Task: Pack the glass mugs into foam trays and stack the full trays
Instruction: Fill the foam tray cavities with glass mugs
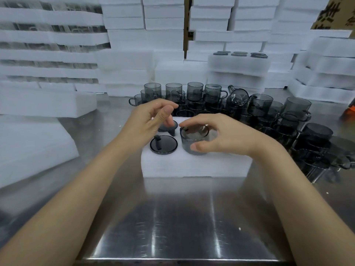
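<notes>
A white foam tray (196, 166) lies on the steel table in front of me. One smoky grey glass mug (163, 144) sits sunk in its near-left hole, base up. A second mug (168, 127) sits in the hole behind it, under my left hand (151, 121), whose fingers are spread just above it and hold nothing. My right hand (213, 134) grips a third mug (194, 140) that stands partly out of the near-middle hole, fingers on its far rim and thumb on its near side. The tray's right part is hidden by my right hand.
A crowd of loose grey mugs (255, 110), some stacked, stands behind and to the right of the tray. A filled tray (238, 63) tops a stack at the back. Foam trays (146, 22) are piled along the back, left (44, 101) and right (324, 70). A cardboard box (326, 14) is far right.
</notes>
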Tool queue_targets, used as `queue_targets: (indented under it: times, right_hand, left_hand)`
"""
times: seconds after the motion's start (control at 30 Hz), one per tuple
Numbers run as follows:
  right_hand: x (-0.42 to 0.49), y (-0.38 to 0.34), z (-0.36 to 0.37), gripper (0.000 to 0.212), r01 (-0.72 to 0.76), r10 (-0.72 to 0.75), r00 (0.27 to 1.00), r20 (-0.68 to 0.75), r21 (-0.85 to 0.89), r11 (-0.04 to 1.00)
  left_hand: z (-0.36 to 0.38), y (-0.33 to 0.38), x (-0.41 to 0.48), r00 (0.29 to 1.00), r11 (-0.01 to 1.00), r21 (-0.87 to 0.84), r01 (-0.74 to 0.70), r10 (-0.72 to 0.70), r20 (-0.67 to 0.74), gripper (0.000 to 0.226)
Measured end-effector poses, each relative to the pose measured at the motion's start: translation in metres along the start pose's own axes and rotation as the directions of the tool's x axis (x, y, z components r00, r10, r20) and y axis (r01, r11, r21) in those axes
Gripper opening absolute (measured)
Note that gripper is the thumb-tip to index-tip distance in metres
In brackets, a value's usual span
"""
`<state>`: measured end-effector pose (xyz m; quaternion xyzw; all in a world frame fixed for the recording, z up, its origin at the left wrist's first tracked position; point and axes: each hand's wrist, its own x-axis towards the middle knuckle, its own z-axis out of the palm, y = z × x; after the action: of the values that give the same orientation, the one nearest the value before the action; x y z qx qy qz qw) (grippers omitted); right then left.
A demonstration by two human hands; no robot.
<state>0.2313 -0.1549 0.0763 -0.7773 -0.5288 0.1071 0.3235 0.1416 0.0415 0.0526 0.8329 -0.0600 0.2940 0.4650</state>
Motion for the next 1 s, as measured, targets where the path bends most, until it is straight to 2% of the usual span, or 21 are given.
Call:
queue_targets:
  times: [0.1,0.17,0.23,0.27,0.3,0.4,0.53,0.6,0.67,0.7,0.77,0.83,0.9,1.0]
  right_hand:
    - [-0.001,0.000,0.002,0.046,0.010,-0.010,0.999,0.041,-0.002,1.000]
    - [0.000,-0.003,0.003,0.050,0.040,-0.039,0.999,-0.027,0.038,0.998]
    - [0.002,-0.006,0.009,0.054,0.130,-0.133,0.987,-0.087,-0.044,0.991]
    - [0.004,-0.006,0.014,0.057,0.155,-0.164,0.984,-0.065,-0.122,0.980]
    - [0.006,-0.005,0.019,0.061,0.149,-0.155,0.988,-0.012,-0.204,0.968]
    - [0.009,0.006,0.028,0.067,0.014,0.051,0.988,0.147,-0.412,0.911]
    - [0.011,0.008,0.031,0.063,-0.016,0.092,0.985,0.143,-0.464,0.886]
    - [0.012,0.004,0.029,0.056,-0.018,0.050,0.995,0.082,-0.353,0.936]
    - [0.010,0.000,0.018,0.038,-0.068,0.036,0.989,-0.140,-0.234,0.970]
    - [0.008,0.001,0.009,0.030,-0.140,0.056,0.956,-0.289,-0.278,0.950]
    - [0.002,0.009,-0.011,0.025,-0.376,0.110,0.846,-0.522,-0.436,0.818]
    - [-0.010,0.020,-0.031,0.026,-0.603,0.258,0.724,-0.639,-0.406,0.687]
    - [-0.021,0.027,-0.040,0.024,-0.748,0.448,0.617,-0.648,-0.305,0.590]
    - [-0.026,0.035,-0.041,0.024,-0.809,0.595,0.575,-0.561,-0.282,0.516]
  left_hand:
    - [0.001,-0.001,0.000,1.000,1.000,-0.001,0.005,-0.005,0.011,0.039]
    - [0.001,-0.001,0.000,1.000,1.000,0.005,0.002,-0.002,0.015,0.037]
    - [0.001,-0.001,0.000,1.000,0.999,0.034,-0.008,0.007,0.027,0.039]
    - [0.001,-0.002,0.000,0.999,0.999,0.049,-0.007,0.005,0.035,0.041]
    - [0.001,-0.003,0.000,0.999,0.998,0.067,0.003,-0.006,0.046,0.043]
    - [0.003,-0.005,-0.001,0.995,0.990,0.131,0.054,-0.064,0.071,0.043]
    - [0.002,-0.005,-0.001,0.998,0.982,0.176,0.066,-0.067,-0.002,0.033]
    - [0.004,-0.004,-0.001,0.999,0.974,0.219,0.049,-0.049,-0.006,0.031]
    - [0.005,-0.004,-0.002,0.998,0.973,0.226,0.053,-0.056,0.009,0.029]
    - [0.004,-0.004,-0.003,0.998,0.973,0.222,0.062,-0.067,0.013,0.028]
    - [0.004,-0.004,-0.003,0.997,0.974,0.215,0.075,-0.079,0.009,0.028]
    - [0.004,-0.004,-0.003,0.996,0.976,0.203,0.083,-0.086,0.005,0.030]
    - [0.004,-0.004,-0.004,0.995,0.981,0.174,0.091,-0.095,0.014,0.032]
    - [0.006,-0.004,-0.004,0.995,0.981,0.175,0.087,-0.093,0.026,0.034]
